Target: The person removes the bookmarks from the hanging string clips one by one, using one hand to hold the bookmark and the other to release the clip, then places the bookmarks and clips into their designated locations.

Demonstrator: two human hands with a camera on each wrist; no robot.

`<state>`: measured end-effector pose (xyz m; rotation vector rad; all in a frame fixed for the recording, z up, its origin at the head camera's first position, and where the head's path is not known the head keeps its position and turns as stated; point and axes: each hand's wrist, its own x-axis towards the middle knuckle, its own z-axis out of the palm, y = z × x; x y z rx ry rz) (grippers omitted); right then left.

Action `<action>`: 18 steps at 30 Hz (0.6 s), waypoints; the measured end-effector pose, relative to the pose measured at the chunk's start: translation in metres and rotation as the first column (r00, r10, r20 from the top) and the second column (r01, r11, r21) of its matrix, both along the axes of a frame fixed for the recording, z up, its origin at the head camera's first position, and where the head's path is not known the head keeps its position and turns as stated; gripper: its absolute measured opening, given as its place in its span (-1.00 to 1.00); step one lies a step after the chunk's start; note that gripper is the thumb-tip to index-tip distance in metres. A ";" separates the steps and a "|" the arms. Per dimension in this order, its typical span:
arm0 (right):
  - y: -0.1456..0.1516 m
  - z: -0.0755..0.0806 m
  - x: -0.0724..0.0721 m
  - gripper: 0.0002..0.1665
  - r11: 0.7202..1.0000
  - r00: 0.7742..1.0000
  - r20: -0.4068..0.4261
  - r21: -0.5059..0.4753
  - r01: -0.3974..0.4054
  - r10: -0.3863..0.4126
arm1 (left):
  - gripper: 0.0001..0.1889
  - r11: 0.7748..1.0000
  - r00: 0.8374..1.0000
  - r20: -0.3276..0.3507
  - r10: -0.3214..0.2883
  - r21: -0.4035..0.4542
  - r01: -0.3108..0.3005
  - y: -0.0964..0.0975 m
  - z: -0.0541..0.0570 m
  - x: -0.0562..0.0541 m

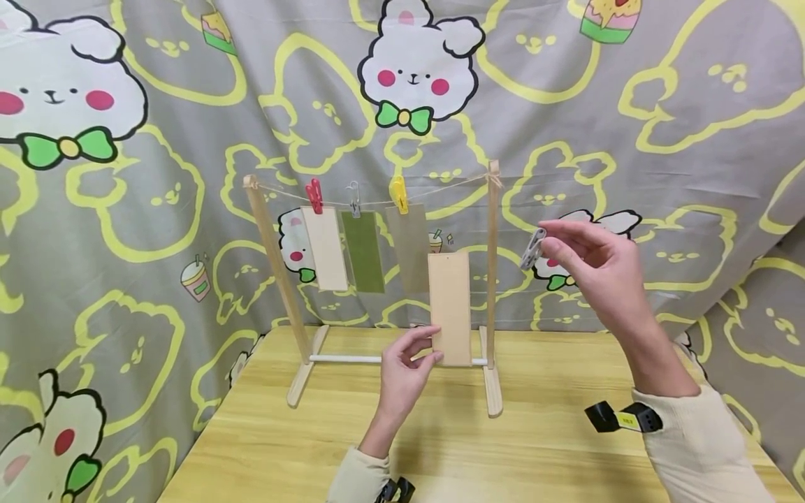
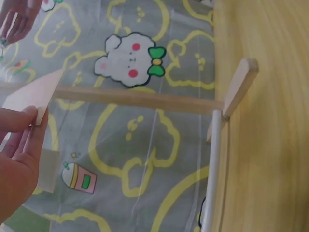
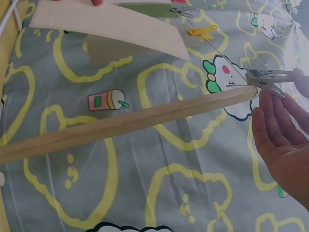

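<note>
My left hand [image 1: 405,374] pinches a peach-coloured rectangular card [image 1: 449,307] by its lower left edge, between thumb and fingers. The card stands upright just in front of the wooden drying frame, near its right post [image 1: 493,279], its top below the string [image 1: 449,187]. Right of that post, my right hand [image 1: 600,269] holds a grey clothespin [image 1: 533,249] between thumb and fingertips. On the string hang a cream card [image 1: 325,258] under a red clothespin [image 1: 316,197], a green card [image 1: 365,255] under a grey clip [image 1: 355,201], and a grey-brown card [image 1: 407,244] under a yellow clothespin [image 1: 399,194].
The frame's left post [image 1: 277,269] and wooden feet [image 1: 493,391] stand on a wood-grain table [image 1: 541,454]. A white bar [image 1: 346,359] joins the posts low down. Behind hangs a grey curtain [image 1: 553,112] with cartoon prints.
</note>
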<state>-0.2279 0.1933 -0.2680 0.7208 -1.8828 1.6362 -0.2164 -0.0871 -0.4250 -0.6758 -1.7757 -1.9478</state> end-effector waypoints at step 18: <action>0.001 -0.033 0.011 -0.64 0.997 0.999 0.042 -0.078 -0.001 0.004 | -0.58 0.999 0.999 0.022 -0.039 -0.023 0.039 0.006 -0.012 0.009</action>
